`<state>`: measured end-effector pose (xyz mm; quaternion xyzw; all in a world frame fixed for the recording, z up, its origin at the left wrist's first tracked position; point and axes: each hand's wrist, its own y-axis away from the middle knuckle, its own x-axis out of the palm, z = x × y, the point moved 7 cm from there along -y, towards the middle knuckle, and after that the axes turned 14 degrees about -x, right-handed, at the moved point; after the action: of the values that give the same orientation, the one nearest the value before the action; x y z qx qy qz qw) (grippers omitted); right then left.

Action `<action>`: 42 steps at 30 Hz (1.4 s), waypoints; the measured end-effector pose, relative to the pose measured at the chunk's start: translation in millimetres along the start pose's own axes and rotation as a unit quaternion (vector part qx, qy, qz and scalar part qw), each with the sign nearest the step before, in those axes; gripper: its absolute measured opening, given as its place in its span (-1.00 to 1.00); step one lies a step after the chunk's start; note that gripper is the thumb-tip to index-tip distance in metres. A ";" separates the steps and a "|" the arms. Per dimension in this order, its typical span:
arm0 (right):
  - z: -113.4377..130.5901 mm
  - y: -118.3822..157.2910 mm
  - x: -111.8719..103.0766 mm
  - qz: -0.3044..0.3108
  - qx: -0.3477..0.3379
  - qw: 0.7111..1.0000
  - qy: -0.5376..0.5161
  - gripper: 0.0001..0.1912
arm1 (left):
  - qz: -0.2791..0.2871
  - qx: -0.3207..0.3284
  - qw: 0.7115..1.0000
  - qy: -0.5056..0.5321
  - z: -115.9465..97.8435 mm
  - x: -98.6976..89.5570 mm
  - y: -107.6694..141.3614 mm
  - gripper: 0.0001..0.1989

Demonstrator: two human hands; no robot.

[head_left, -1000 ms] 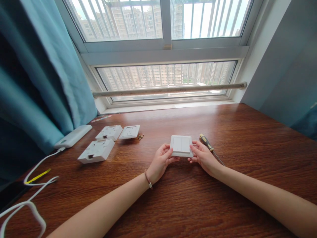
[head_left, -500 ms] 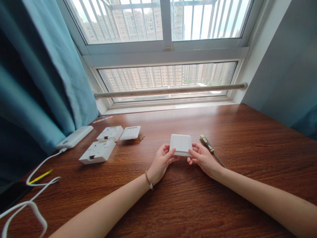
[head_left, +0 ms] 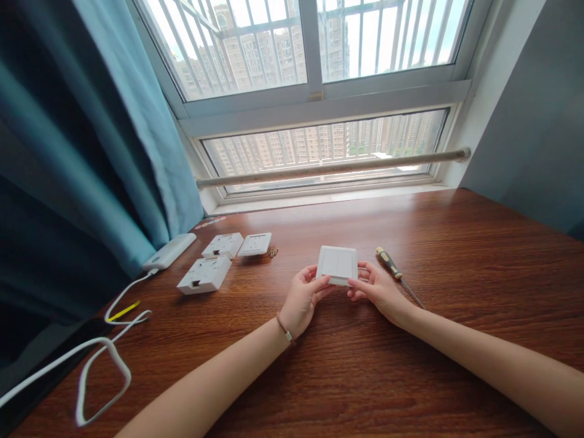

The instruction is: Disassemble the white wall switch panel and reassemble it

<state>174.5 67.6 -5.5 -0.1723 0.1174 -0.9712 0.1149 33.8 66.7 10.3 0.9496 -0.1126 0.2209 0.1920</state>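
Note:
A square white wall switch [head_left: 337, 264] with a panelled face is held between both hands above the table, its face tilted up toward me. My left hand [head_left: 305, 298] grips its left lower corner, thumb on the front edge and fingers beneath. On the opposite side my right hand [head_left: 376, 293] pinches the right lower corner in the same way. The fingers under the switch are partly hidden. Just right of my right hand lies a screwdriver [head_left: 389, 263] with a dark and cream handle, its shaft pointing toward my forearm.
To the left sit two white mounting boxes [head_left: 205, 275], a white socket plate [head_left: 255, 244] and several small screws [head_left: 273, 252]. Farther left are a white power bank [head_left: 170, 252], its white cable [head_left: 116, 347] and a yellow strip [head_left: 124, 311]. A window with a rail [head_left: 333, 170] stands behind the wooden table [head_left: 410, 225].
My view has shifted a little left, so everything appears farther right. Both hands keep hold of the switch, which has tilted slightly.

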 end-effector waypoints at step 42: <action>6.4 8.3 20.6 0.070 0.027 0.996 0.037 -0.52 | -0.310 0.027 0.950 -0.035 -79.7 -215.9 58.2 -0.84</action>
<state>159.6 53.1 4.5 -0.1245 0.1072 -0.9693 0.1827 -203.0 75.1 -5.2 0.9497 0.1862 0.1198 0.2214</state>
